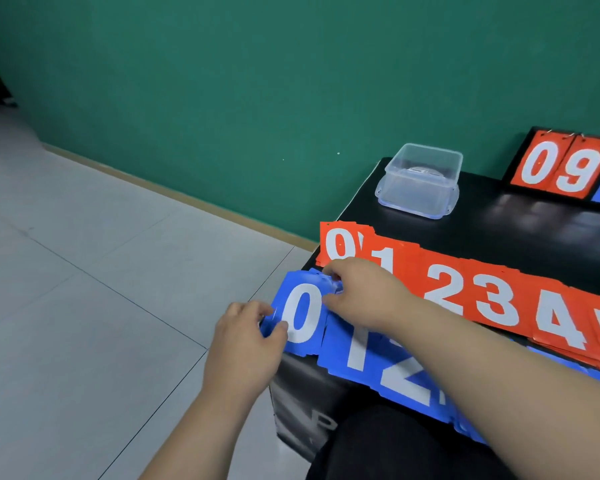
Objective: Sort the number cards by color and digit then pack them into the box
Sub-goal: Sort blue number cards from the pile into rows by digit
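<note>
As left hand (246, 341) pinched blue 0 stack (302, 317) at 8 o'clock, right hand (361, 292) pinched 1 o'clock. Likely needed squaring edges.

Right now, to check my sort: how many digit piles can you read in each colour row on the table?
Red piles: 6, digits 0 to 5
Blue piles: 3, digits 0 to 2; any others are hidden
Total: 9
</note>
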